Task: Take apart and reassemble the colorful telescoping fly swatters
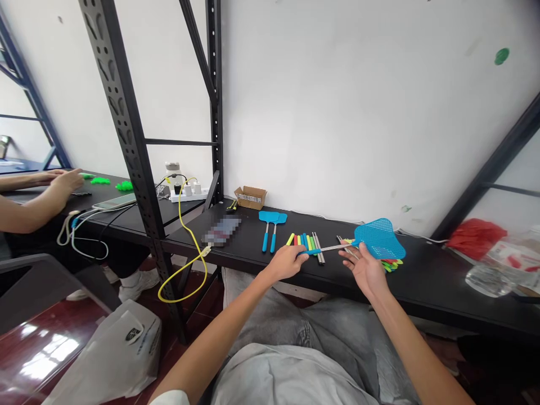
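My left hand (289, 262) is wrapped round the blue handle of a telescopic fly swatter (379, 238), its metal shaft pointing right. My right hand (363, 269) lies palm up under the neck, below the blue mesh head. Its fingers are spread; whether they touch the shaft I cannot tell. Behind my left hand is a row of coloured handles (304, 241), beside several bare metal rods (318, 247). Two blue fly swatters (270, 230) lie side by side farther left. A pile of coloured mesh heads (392, 264) is partly hidden under the held swatter.
A phone (221, 230) on a yellow cable (192, 239) and a small cardboard box (250, 197) are at the left. A black metal post (126, 118) divides the benches. A co-worker's hands (63, 181) are at the far left. A clear plastic bottle (491, 279) lies right.
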The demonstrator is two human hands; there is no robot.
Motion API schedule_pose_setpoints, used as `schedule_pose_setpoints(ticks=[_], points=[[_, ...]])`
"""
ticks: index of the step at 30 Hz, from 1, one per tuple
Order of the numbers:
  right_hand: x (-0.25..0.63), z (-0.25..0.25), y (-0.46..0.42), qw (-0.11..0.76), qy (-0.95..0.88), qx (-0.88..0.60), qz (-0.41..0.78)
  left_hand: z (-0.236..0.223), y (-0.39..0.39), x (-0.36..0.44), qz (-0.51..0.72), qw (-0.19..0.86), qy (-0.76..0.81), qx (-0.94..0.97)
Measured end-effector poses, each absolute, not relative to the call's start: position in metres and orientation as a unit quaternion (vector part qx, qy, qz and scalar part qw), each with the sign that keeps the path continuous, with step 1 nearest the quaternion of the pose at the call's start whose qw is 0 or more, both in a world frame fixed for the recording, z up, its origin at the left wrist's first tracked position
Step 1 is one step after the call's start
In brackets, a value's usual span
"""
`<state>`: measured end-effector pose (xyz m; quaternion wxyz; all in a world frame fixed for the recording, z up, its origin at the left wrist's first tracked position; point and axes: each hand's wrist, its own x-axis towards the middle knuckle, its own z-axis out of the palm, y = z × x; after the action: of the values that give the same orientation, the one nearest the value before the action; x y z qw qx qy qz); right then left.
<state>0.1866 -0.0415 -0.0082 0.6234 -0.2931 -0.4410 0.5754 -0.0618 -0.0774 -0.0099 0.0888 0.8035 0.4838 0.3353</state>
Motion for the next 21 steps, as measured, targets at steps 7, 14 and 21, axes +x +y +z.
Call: schedule_pose_setpoints(ticks=[7, 14, 21], points=[[0.182, -0.011, -0.042, 0.619, -0.445, -0.319, 0.563, -0.009, -0.084, -0.057, 0.310, 0.076, 0.496, 0.807], [0.178, -0.016, -0.042, 0.593, -0.487, -0.349, 0.538, -0.005, -0.091, -0.055, 0.338, 0.118, 0.476, 0.804], [0.178, -0.014, -0.046, 0.552, -0.539, -0.369, 0.519, 0.005, -0.085, -0.070, 0.435, 0.136, 0.480, 0.750]])
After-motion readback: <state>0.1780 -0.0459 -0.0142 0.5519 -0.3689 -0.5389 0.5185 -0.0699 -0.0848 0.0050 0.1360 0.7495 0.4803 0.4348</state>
